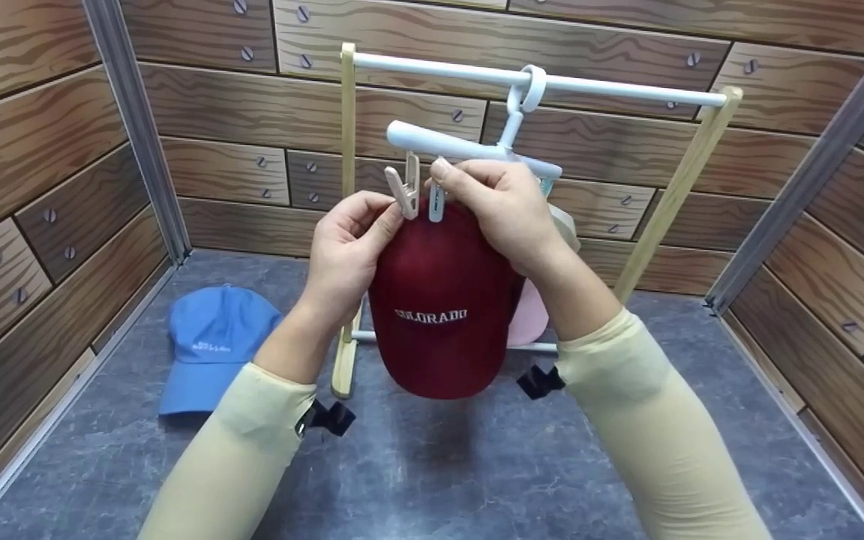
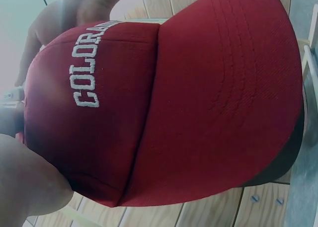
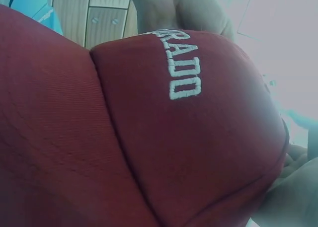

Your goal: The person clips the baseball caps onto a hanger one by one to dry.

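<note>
A dark red baseball cap (image 1: 439, 285) with white COLORADO lettering hangs brim-down between both hands. My left hand (image 1: 346, 244) pinches the side of its crown, just under a beige clothespin (image 1: 406, 191). At the crown's top stands a pale blue clothespin (image 1: 436, 201); my right hand (image 1: 511, 214) has its thumb at the upper end, apparently pinching it, with the other fingers partly hidden. Above them a light blue hanger (image 1: 469, 144) hooks over the rack's rail. In the left wrist view the cap (image 2: 208, 103) hides most of the fingers; the right wrist view shows its crown (image 3: 198, 137) close up.
The rack (image 1: 676, 195) has wooden legs and a white top rail (image 1: 447, 70). Behind the red cap, a pink cap (image 1: 529, 315) and a beige item (image 1: 565, 227) show partly. A blue cap (image 1: 214, 345) lies on the grey floor at left. Wood-patterned walls enclose the space.
</note>
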Demonstrator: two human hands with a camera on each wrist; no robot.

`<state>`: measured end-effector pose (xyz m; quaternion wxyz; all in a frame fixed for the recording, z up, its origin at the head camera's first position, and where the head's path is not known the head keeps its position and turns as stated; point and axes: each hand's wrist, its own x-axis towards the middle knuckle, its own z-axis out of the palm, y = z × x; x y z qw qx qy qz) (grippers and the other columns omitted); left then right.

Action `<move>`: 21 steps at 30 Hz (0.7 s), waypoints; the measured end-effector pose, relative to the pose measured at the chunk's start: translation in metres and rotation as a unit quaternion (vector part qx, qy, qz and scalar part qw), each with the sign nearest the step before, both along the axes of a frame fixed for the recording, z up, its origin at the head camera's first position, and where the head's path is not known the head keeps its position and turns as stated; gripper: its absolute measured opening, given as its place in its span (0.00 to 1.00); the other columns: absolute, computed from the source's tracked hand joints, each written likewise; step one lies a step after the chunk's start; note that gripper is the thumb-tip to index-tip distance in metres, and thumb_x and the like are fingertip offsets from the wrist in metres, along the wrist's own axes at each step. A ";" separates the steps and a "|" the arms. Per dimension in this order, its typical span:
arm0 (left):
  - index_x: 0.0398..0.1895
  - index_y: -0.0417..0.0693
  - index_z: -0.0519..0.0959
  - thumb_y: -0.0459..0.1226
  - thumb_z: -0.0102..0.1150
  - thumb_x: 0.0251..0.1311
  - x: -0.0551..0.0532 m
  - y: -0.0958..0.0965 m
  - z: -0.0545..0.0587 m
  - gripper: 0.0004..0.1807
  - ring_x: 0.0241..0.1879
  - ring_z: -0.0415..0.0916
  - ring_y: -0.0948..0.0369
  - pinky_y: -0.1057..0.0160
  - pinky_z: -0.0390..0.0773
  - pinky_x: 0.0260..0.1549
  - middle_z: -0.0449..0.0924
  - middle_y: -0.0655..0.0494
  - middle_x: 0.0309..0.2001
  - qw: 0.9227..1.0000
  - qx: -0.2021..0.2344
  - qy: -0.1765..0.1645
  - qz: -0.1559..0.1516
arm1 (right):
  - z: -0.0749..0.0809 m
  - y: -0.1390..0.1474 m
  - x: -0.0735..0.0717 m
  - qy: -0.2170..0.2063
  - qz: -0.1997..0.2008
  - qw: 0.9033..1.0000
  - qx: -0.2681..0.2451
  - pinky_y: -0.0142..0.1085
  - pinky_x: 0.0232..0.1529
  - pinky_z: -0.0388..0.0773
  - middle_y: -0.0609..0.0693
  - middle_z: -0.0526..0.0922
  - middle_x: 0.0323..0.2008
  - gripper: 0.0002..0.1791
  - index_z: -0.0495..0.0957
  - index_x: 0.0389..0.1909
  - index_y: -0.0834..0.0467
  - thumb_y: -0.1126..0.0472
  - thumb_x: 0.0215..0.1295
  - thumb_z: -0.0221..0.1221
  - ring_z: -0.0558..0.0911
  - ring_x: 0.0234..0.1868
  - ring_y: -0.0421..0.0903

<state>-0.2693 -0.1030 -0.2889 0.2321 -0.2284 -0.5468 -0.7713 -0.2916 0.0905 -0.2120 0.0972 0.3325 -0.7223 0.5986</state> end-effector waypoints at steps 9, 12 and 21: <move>0.46 0.42 0.87 0.28 0.65 0.77 0.000 -0.002 -0.013 0.03 0.41 0.83 0.61 0.63 0.82 0.41 0.89 0.53 0.43 1.000 -0.007 -0.011 -0.009 | -0.018 0.004 0.004 0.086 -0.060 0.993 0.044 0.33 0.34 0.75 0.44 0.85 0.29 0.15 0.92 0.40 0.60 0.53 0.81 0.66 0.78 0.32 0.40; 0.48 0.40 0.87 0.28 0.66 0.77 0.000 -0.003 -0.017 0.04 0.43 0.83 0.60 0.63 0.82 0.43 0.89 0.52 0.45 1.000 -0.015 -0.003 -0.004 | -0.024 0.005 0.007 0.102 -0.076 0.991 0.050 0.32 0.35 0.76 0.45 0.87 0.30 0.12 0.91 0.42 0.60 0.54 0.80 0.67 0.80 0.32 0.40; 0.61 0.34 0.83 0.27 0.68 0.75 0.000 -0.004 -0.031 0.15 0.55 0.84 0.56 0.61 0.83 0.53 0.88 0.48 0.55 0.998 -0.049 0.003 0.028 | -0.053 0.018 0.011 0.224 -0.149 0.962 0.043 0.34 0.47 0.83 0.49 0.92 0.44 0.16 0.88 0.55 0.63 0.55 0.77 0.71 0.88 0.42 0.43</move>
